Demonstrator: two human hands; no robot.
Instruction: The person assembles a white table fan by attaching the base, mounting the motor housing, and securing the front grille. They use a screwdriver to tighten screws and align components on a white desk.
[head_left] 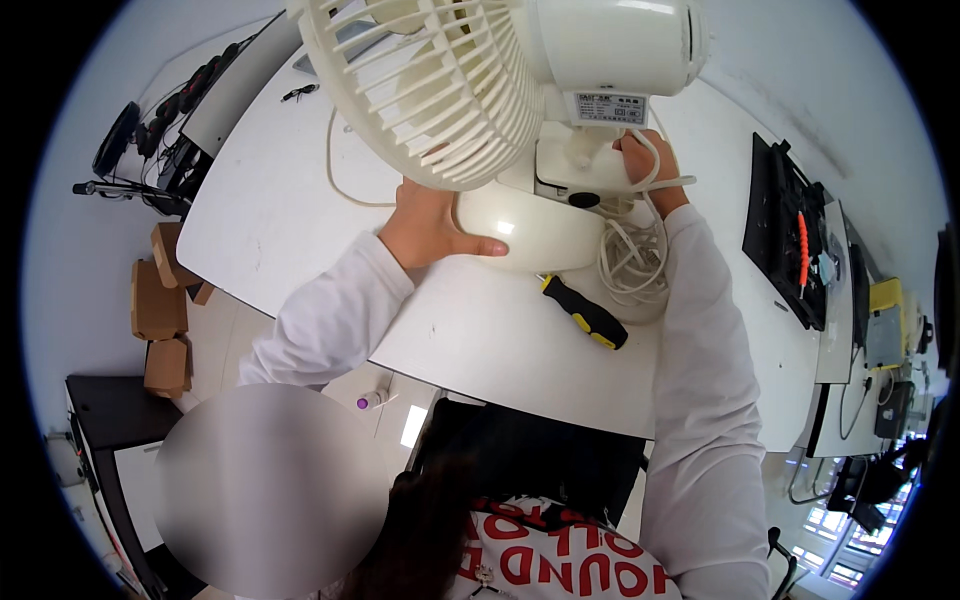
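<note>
A cream-white desk fan (470, 80) stands on a white table (270, 230), its grille facing left and its motor housing to the right. My left hand (425, 225) grips the rim of the fan's round base (535, 230). My right hand (645, 165) is closed on the fan's neck behind the motor, with the white power cord running past it. The cord's coil (635, 265) lies beside the base. A black-and-yellow screwdriver (585, 312) lies on the table just in front of the base, touched by neither hand.
A black tray with an orange-handled tool (790, 240) sits at the right end of the table. Cardboard boxes (160, 300) stand on the floor at left. A small purple-capped bottle (370, 400) lies on the floor below the table's near edge.
</note>
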